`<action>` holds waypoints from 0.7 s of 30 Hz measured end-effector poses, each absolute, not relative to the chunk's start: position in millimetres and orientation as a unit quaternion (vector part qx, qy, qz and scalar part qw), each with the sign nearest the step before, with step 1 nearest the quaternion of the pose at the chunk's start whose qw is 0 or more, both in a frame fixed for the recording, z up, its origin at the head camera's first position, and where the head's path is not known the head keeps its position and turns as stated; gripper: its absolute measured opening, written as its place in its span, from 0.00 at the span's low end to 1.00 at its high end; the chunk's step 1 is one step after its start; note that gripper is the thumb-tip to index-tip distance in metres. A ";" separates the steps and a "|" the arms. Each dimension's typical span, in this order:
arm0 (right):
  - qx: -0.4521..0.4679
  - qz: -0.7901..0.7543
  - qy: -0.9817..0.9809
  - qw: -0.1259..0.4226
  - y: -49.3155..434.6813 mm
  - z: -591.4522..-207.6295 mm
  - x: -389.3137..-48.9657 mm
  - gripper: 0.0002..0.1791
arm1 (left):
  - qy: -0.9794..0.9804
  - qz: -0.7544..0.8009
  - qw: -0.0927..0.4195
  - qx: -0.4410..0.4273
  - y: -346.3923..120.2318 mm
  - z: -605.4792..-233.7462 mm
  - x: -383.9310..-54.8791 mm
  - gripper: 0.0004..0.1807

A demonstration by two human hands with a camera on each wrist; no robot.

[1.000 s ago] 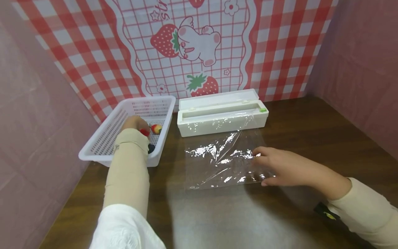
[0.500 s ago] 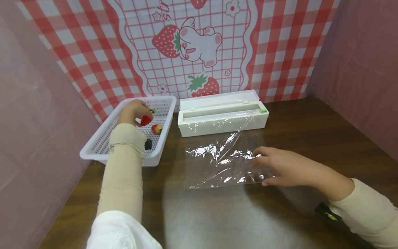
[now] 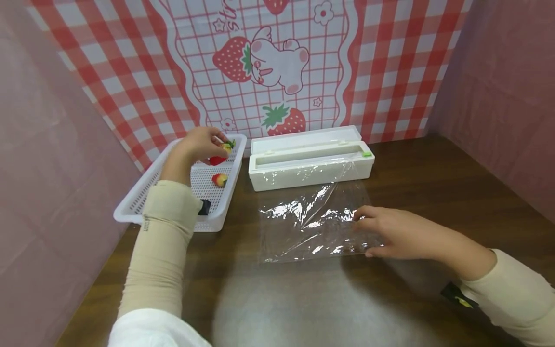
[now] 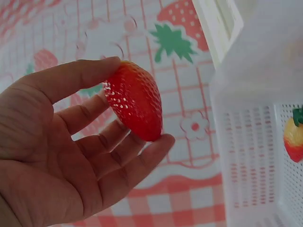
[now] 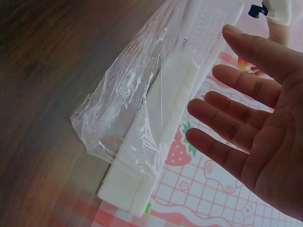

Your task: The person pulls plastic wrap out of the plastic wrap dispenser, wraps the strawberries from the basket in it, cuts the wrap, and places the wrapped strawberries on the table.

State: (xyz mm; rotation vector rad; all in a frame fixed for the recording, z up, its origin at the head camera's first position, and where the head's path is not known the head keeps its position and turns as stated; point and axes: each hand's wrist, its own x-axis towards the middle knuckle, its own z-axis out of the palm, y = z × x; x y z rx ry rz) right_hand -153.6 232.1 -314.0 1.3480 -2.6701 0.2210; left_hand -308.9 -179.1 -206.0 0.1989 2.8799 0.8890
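Note:
My left hand (image 3: 195,147) pinches a red strawberry (image 4: 135,101) between thumb and fingertips, over the far end of a white slotted basket (image 3: 234,185). Its yellowish top and green leaves show in the head view. A second strawberry (image 3: 219,180), red and yellow, lies on the basket floor. My right hand (image 3: 401,233) hovers with relaxed, spread fingers at the right edge of a sheet of cling film (image 3: 299,236). In the right wrist view nothing lies between those fingers. The film runs out of a white cling film box (image 3: 312,173) whose lid stands raised.
A dark object (image 3: 205,207) lies in the basket by the left sleeve, partly hidden. The box has a green tab (image 3: 367,154) at its right end. A checked strawberry-print cloth (image 3: 390,72) hangs behind the wooden table (image 3: 433,178).
My left hand has lifted the strawberry from the basket floor and moved up and to the right with it. The right hand and the film stay almost still.

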 end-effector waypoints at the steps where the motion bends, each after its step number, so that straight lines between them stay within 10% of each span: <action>1: 0.450 0.075 -0.887 0.073 232.2 -313.9 -153.5 0.27 | 0.951 0.296 0.056 0.071 -176.1 -206.3 -306.4 0.24; 21: 0.451 0.076 -0.887 0.060 231.2 -317.2 -153.3 0.19 | 0.935 0.191 -0.017 0.298 -105.8 -248.9 -249.6 0.18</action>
